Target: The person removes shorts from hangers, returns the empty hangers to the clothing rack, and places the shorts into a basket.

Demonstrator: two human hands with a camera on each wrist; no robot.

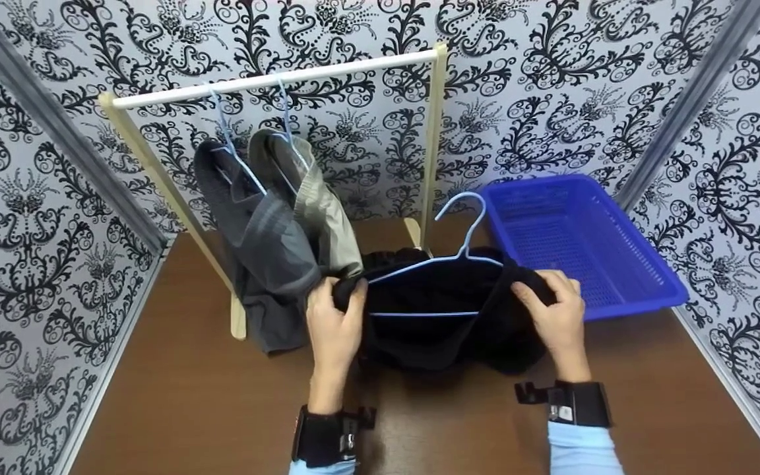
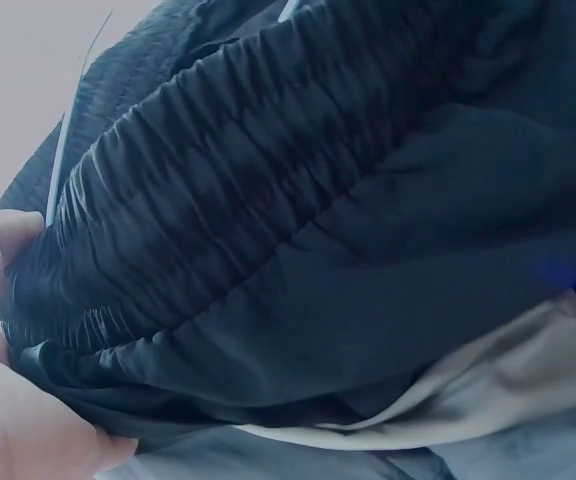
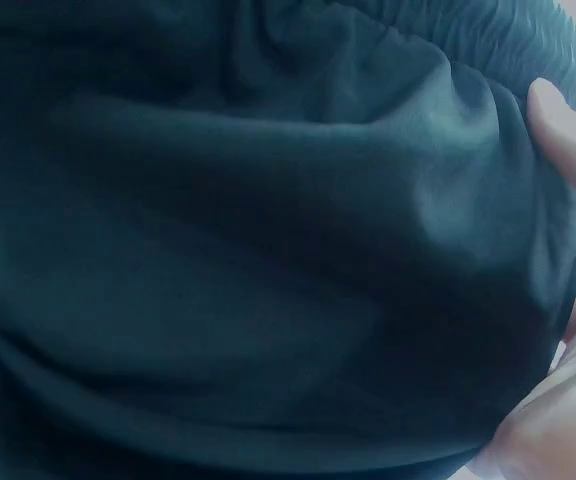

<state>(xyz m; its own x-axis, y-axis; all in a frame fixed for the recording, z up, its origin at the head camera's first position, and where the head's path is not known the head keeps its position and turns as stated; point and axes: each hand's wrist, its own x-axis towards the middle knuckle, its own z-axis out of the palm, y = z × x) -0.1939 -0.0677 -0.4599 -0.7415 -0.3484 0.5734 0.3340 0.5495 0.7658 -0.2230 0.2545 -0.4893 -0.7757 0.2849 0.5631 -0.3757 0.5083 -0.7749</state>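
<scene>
Black elastic-waist pants [image 1: 426, 343] hang between both hands over the table, with a light blue hanger [image 1: 429, 315] inside the waistband. The hanger's hook stands up above the cloth. My left hand [image 1: 335, 323] pinches the left end of the waistband, beside the hanger's corner. At the other end, my right hand [image 1: 559, 316] grips the right side of the waistband between thumb and fingers. Gathered elastic [image 2: 188, 180] fills much of the left wrist view. In the right wrist view, the thumb [image 3: 563, 135] lies over the waistband's edge; the hanger's right corner is hidden by cloth.
A rack with a white rod [image 1: 353, 67] and wooden posts stands at the back left. Dark grey pants [image 1: 264, 241] and beige pants [image 1: 327, 211] hang on it, close to the left hand. A blue plastic basket [image 1: 631, 309] sits on the brown table [image 1: 189, 396] at right.
</scene>
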